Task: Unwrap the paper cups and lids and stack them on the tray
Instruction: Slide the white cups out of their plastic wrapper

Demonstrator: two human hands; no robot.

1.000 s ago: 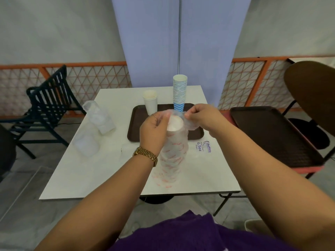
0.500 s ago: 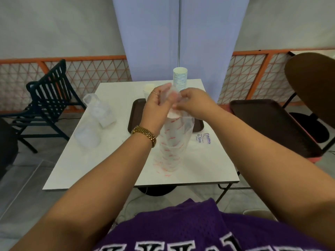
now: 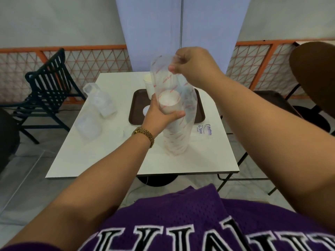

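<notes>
Hands work at the middle of the square white table [image 3: 101, 160]. The left hand [image 3: 159, 116], with a gold metal wristwatch [image 3: 144, 135] on its wrist, grips the upper part of a tall stack of white paper cups [image 3: 169, 104], thumb curled across the front. The stack stands upright on the table, its lower half inside a clear plastic sleeve printed with red lettering [image 3: 176, 142]. The right hand [image 3: 192, 67], at about 12 o'clock from the stack and raised above it, pinches the loose open top of that sleeve between thumb and fingers; the film rises in a slack loop from the cups to the pinch.

At 11 o'clock from the stack lies a dark brown rectangular plastic tray [image 3: 137, 105], with a plain white paper cup [image 3: 149, 85] standing at its far left and a small white round thing, too unclear to name, near its left edge. At 9 o'clock, on the table's left part, lie two clear plastic sleeves of translucent lids [image 3: 101, 100]. At 3 o'clock a flat clear wrapper with a blue printed label [image 3: 204, 130] rests on the table. A dark slatted chair [image 3: 45, 84] stands at far left, and a second brown tray [image 3: 272, 98] shows beyond the right forearm.
</notes>
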